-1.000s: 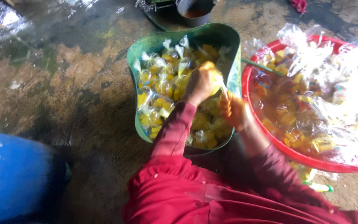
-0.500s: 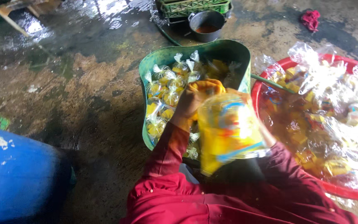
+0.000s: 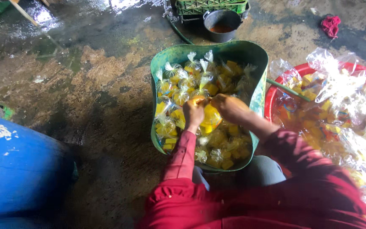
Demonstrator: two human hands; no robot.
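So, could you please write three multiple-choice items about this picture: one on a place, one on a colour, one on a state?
1. Where do both hands meet?
A. over the blue barrel
B. over the green plastic tub of bagged yellow pieces
C. over the dark metal pot

2. What colour is the round plastic basin at the right?
A. red
B. white
C. black

3. How does the small clear bag of yellow pieces stand between the hands?
A. lying flat on the wet floor
B. hanging from a hook
C. pinched at its top by both hands

Answers:
1 B: the left hand and right hand are above the tub's filled bags.
2 A: its rim shows red.
3 C: fingers of both hands close on the bag's neck.
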